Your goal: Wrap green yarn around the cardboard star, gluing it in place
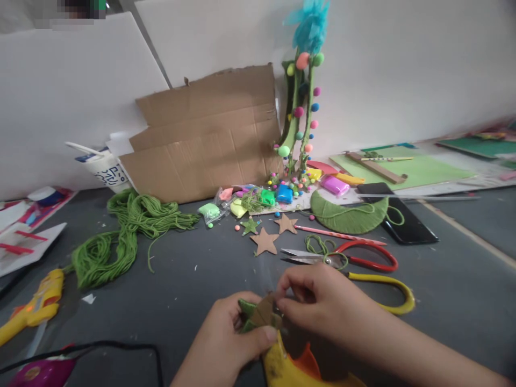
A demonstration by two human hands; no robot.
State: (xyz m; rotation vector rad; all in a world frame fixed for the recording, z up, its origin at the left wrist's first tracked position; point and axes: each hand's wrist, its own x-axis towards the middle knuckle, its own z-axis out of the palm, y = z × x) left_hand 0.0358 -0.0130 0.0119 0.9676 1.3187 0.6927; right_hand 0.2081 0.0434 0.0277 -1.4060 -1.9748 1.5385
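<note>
My left hand [234, 336] grips a small brown cardboard star [264, 312] partly wrapped in green yarn, its thumb pressed on the front. Close against the star's right side, my right hand [318, 301] has thumb and fingers pinched together; what is between them is too small to make out. Just below both hands lies a yellow tool with an orange part [286, 368], perhaps a glue gun. Beyond them are two bare cardboard stars [265, 242] and a green-wrapped star [250, 226]. Red-handled scissors [373, 257] with loose green yarn lie past my right hand.
Green yarn skeins [108, 244] lie left, near a yellow glue gun [50, 295] and black cord [116, 344]. A cardboard sheet [209, 140] leans at the back beside a pom-pom-decorated stand [300, 113]. A green-wrapped crescent [350, 213], phone [411, 226] and yellow handle [405, 295] lie right.
</note>
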